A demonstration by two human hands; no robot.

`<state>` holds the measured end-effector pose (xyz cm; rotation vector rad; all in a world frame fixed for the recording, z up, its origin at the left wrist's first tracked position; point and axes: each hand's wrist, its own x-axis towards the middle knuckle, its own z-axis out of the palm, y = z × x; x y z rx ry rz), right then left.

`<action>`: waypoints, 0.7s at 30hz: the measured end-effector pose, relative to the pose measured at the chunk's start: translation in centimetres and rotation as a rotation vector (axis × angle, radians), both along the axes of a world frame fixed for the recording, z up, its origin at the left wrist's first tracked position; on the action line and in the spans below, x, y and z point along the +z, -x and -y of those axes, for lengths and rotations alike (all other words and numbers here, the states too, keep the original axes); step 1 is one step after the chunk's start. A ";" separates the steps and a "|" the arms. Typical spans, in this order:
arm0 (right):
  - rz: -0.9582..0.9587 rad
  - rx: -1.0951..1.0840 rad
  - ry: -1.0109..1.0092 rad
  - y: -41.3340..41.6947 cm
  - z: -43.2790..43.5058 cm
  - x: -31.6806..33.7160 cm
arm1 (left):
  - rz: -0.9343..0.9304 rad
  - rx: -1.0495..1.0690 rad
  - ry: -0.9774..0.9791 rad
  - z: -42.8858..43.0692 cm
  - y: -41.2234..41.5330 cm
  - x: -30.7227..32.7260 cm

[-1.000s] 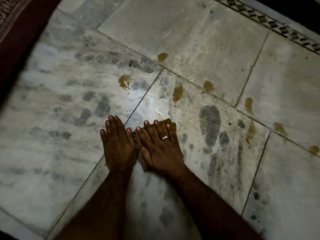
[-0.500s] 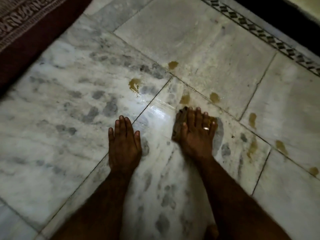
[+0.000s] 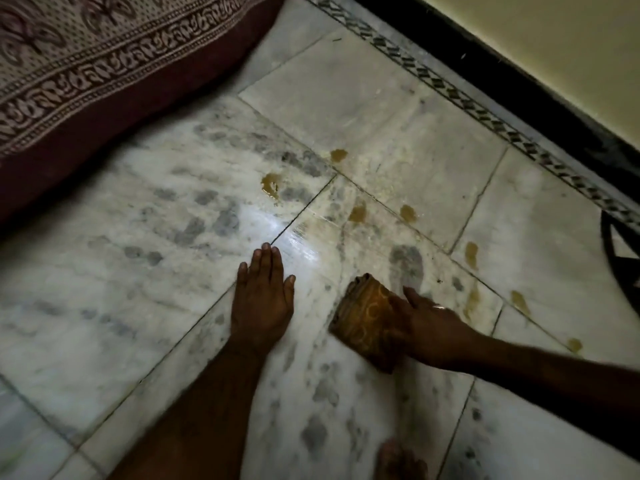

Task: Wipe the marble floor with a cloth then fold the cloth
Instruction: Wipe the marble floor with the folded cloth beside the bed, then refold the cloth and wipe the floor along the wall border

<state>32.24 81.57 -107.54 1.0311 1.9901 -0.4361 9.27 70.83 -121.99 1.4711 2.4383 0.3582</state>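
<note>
- Pressing the folded cloth (image 3: 367, 323) to the marble floor (image 3: 138, 271), the right hand (image 3: 433, 330) lies over its right side, fingers flat on top; the grip looks like a press, not a pinch, though the thumb is hidden.
- The left hand (image 3: 262, 299) is planted flat just beside it, fingers together, bracing, holding nothing.
- Risk one: the wet sheen (image 3: 298, 237) ahead of the left hand looks slick, and a bracing palm could slide on polished stone.
- Risk two: the brown spots (image 3: 356, 213) lie well ahead of the cloth, so a short stroke would miss them or only smear them along the joints.
- Risk three: a thick pad may ride over the puddle (image 3: 270, 183) instead of soaking it up.
- Textures: glossy grey-veined slabs, a soft patterned ochre cloth in a blocky wad, and a printed maroon bedcover (image 3: 104, 64) at upper left.
</note>
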 end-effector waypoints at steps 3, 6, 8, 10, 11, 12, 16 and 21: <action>0.039 0.122 -0.039 -2.6 -0.6 3.1 | 0.047 -0.105 -0.003 1.0 -0.9 0.4; -0.011 0.134 -0.037 -3.4 -0.6 2.5 | 0.062 -0.188 -0.007 2.2 -1.0 0.8; -0.068 0.159 -0.006 -2.4 -0.3 0.4 | 0.021 -0.225 -0.010 3.0 -1.0 1.3; -0.126 0.145 0.009 -0.8 0.0 -2.0 | 0.013 -0.247 0.021 3.4 -1.3 1.7; -0.174 0.160 -0.003 -0.2 0.0 -3.5 | 0.014 -0.242 0.035 3.9 -1.4 1.8; -0.229 0.188 -0.014 0.3 -0.2 -4.6 | 0.020 -0.245 0.063 4.2 -1.6 1.8; -0.282 0.211 -0.053 1.0 0.6 -4.9 | 0.065 -0.244 0.206 5.4 -1.8 1.8; -0.239 0.251 -0.125 -1.2 3.2 -6.1 | 0.057 -0.283 0.298 4.4 -2.3 3.2</action>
